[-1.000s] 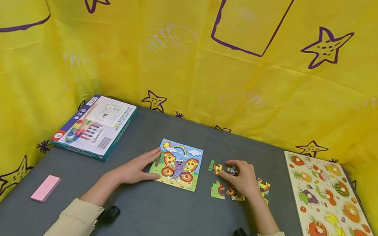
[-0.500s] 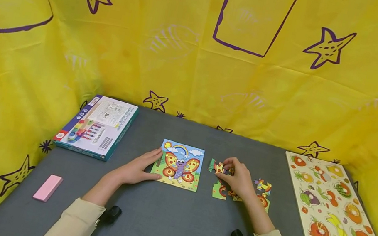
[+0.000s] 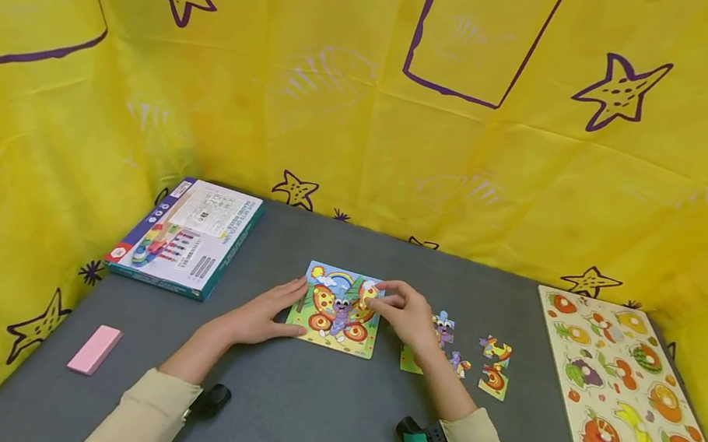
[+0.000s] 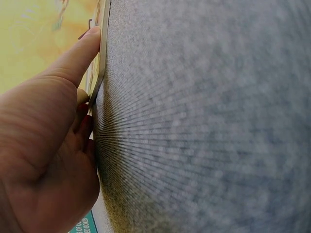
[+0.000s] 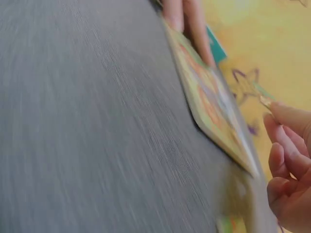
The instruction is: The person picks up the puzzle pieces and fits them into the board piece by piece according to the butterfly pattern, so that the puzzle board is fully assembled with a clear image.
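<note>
A square butterfly puzzle board point(image 3: 339, 335) lies on the grey table. My left hand point(image 3: 259, 316) rests against its left side, thumb point(image 4: 80, 56) touching the board's edge and fingers along the far part. Thumb and fingertips of my right hand point(image 3: 407, 316) pinch a puzzle piece point(image 3: 367, 291), green and yellow with red, above the board's upper right. In the right wrist view this piece point(image 5: 265, 101) is seen edge-on, apart from the board. Several loose puzzle pieces point(image 3: 493, 381) lie to the right, some partly hidden by my right forearm.
A flat box point(image 3: 188, 235) lies at the back left, a pink block point(image 3: 95, 349) at the front left. A fruit picture board point(image 3: 626, 388) lies at the right. Yellow cloth point(image 3: 369, 137) with starfish drawings hangs around the table.
My right hand has picked up a puzzle piece from the loose group and carried it left over the board, uncovering other pieces. My left hand has stayed at the board.
</note>
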{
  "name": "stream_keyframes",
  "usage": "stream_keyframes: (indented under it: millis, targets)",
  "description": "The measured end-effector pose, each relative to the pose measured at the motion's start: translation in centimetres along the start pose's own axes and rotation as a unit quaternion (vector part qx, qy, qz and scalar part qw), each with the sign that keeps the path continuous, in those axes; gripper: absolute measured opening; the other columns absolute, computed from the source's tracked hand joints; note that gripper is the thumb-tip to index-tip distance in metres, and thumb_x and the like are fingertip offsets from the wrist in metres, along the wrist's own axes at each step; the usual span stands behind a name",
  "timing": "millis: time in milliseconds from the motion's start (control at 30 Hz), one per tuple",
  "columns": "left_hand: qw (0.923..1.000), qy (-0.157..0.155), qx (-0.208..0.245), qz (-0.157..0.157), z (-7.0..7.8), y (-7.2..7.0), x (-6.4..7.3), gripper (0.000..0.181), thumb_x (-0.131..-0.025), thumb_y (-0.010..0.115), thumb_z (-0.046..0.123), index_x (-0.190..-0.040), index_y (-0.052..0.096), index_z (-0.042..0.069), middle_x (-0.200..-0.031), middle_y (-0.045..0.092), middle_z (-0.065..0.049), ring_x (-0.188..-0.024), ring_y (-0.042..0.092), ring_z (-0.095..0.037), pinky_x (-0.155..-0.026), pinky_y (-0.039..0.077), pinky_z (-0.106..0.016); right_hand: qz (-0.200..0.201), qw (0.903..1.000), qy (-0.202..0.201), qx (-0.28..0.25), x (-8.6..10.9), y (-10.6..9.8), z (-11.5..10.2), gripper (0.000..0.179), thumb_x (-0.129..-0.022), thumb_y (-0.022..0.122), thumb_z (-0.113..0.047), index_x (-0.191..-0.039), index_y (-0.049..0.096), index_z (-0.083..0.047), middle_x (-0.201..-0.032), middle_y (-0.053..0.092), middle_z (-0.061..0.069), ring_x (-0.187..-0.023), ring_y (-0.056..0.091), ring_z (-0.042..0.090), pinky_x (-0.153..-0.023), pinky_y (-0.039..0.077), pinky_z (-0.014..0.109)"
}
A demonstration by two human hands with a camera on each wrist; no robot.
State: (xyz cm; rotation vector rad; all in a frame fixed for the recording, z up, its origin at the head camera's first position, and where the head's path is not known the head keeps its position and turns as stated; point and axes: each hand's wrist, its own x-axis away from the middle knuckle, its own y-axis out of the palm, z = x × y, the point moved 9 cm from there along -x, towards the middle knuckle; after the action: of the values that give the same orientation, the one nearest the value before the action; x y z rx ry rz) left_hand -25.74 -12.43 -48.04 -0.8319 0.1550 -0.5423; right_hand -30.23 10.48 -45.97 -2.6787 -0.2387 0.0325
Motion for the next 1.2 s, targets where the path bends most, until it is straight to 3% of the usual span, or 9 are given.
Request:
stream_keyframes:
  millis: [233, 433, 733, 1200]
  targets:
    - [1.0, 0.006, 0.0, 0.0, 0.2, 0.0, -0.1, 0.083, -0.094, 0.066, 0.032, -0.154, 0.019, 0.001, -0.161, 0.014, -0.017, -0.147, 0.011, -0.036, -0.114, 0.017, -0.056, -0.036, 0.9977, -0.041, 0.039, -0.6, 4.6, -1.9, 0.022, -0.088, 0.075, -0.024, -0.107, 0.072, -0.014, -0.076, 0.073, -0.003, -0.069, 0.068, 0.01, -0.06, 0.048, 0.026]
    - [1.0, 0.002, 0.001, -0.001, 0.0, 0.0, -0.1, 0.083, -0.094, 0.066, 0.034, -0.155, 0.019, 0.003, -0.161, 0.013, -0.015, -0.147, 0.011, -0.036, -0.114, 0.016, -0.057, -0.04, 0.9935, -0.057, 0.09, -1.1, 6.6, -2.6, 0.023, -0.087, 0.075, -0.025, -0.105, 0.073, -0.012, -0.076, 0.073, -0.003, -0.064, 0.063, 0.006, -0.055, 0.046, 0.025]
    - [0.9997, 0.025, -0.007, -0.001, 0.3, 0.0, -0.1, 0.073, -0.095, 0.064, 0.034, -0.154, 0.028, 0.013, -0.161, 0.012, -0.018, -0.146, 0.011, -0.039, -0.111, 0.018, -0.061, -0.023, 0.985, -0.079, 0.152, -1.7, 7.5, -3.1, 0.023, -0.085, 0.077, -0.027, -0.104, 0.075, -0.015, -0.075, 0.071, -0.005, -0.062, 0.058, 0.005, -0.058, 0.045, 0.026]
    - [0.9996, 0.022, -0.017, -0.002, 0.3, 0.0, -0.1, 0.071, -0.094, 0.065, 0.034, -0.153, 0.033, 0.01, -0.161, 0.013, -0.017, -0.146, 0.011, -0.039, -0.111, 0.019, -0.061, 0.006, 0.9753, -0.073, 0.208, -1.6, 7.3, -3.4, 0.027, -0.082, 0.079, -0.034, -0.098, 0.069, -0.014, -0.069, 0.062, -0.009, -0.06, 0.052, 0.007, -0.055, 0.042, 0.027]
